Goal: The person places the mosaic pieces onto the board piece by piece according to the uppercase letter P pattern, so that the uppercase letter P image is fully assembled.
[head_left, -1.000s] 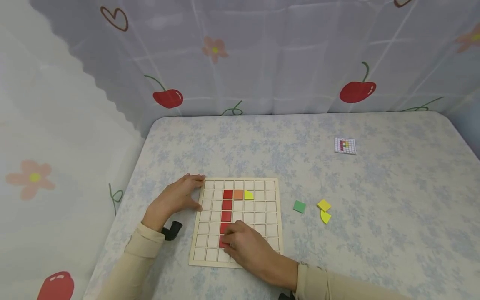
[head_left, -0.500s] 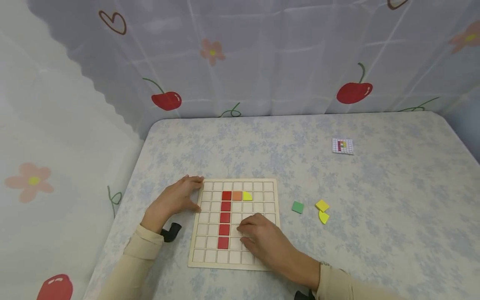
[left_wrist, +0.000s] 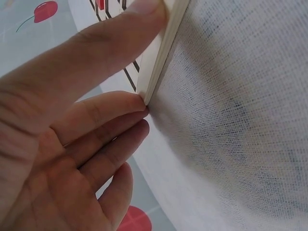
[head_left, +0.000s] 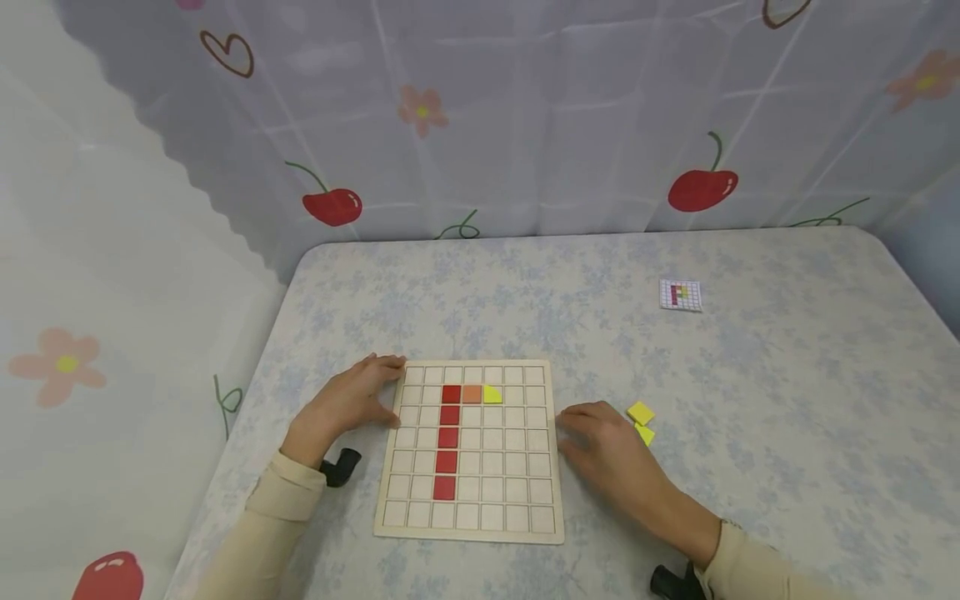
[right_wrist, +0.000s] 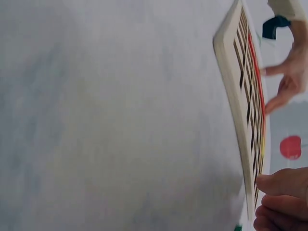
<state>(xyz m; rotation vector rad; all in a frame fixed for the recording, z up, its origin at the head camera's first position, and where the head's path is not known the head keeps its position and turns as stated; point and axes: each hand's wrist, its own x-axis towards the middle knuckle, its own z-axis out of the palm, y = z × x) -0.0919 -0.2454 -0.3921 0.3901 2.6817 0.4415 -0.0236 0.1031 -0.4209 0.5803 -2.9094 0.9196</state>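
A pale wooden grid board (head_left: 510,458) lies on the table. Several red square tiles (head_left: 447,437) form a column on it, with an orange square tile (head_left: 471,394) and a yellow quarter-round tile (head_left: 491,395) beside the top one. My left hand (head_left: 348,404) rests at the board's left side, its thumb (left_wrist: 144,7) on the rim and a fingertip at the corner. My right hand (head_left: 611,446), fingers loosely bent and holding nothing visible, hovers by the board's right edge. A green tile (right_wrist: 238,227) shows at the bottom of the right wrist view; the hand hides it from the head view.
Just right of my right hand lie a yellow square tile (head_left: 641,413) and another yellow tile (head_left: 645,435), partly covered by the hand. A small card with a coloured grid pattern (head_left: 681,295) lies farther back. A curtain with cherries (head_left: 702,191) hangs behind the table.
My right hand has left the lower red tiles and moved right, off the board, to where the green tile lay. The left hand stays at the board's edge.
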